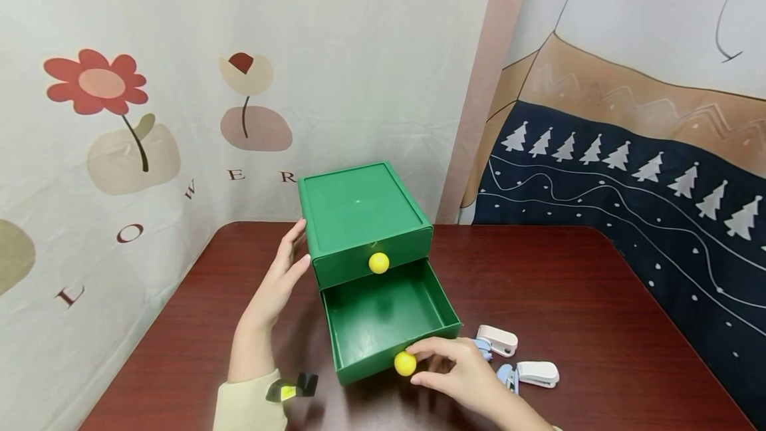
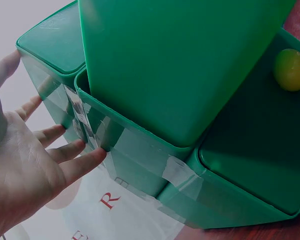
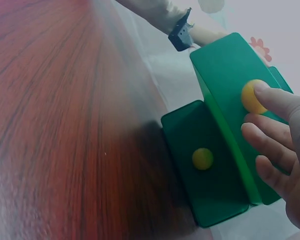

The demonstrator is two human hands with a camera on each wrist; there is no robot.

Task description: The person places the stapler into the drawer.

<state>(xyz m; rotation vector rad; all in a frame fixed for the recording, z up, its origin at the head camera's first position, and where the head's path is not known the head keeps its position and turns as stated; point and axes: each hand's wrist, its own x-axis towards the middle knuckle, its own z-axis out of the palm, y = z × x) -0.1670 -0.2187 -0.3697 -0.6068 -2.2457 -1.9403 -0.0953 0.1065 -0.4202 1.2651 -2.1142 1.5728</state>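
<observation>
A green cabinet (image 1: 365, 208) with round yellow knobs stands on the table. Its middle drawer (image 1: 383, 318) is pulled well out and has nothing inside. The top drawer above is pushed in, and so is the bottom drawer (image 3: 205, 185) below. My right hand (image 1: 463, 368) pinches the middle drawer's yellow knob (image 1: 405, 363) between thumb and forefinger, the other fingers loosely bent beside it. Against the cabinet's left side, taped with clear tape, my left hand (image 2: 35, 160) rests its spread, straight fingertips.
Two small white and blue staplers (image 1: 498, 340) (image 1: 537, 374) lie right of the drawer, close by my right hand. The dark red wooden table (image 1: 538, 271) runs back to a printed cloth backdrop (image 1: 371, 52). A black strap (image 1: 293, 388) is on my left wrist.
</observation>
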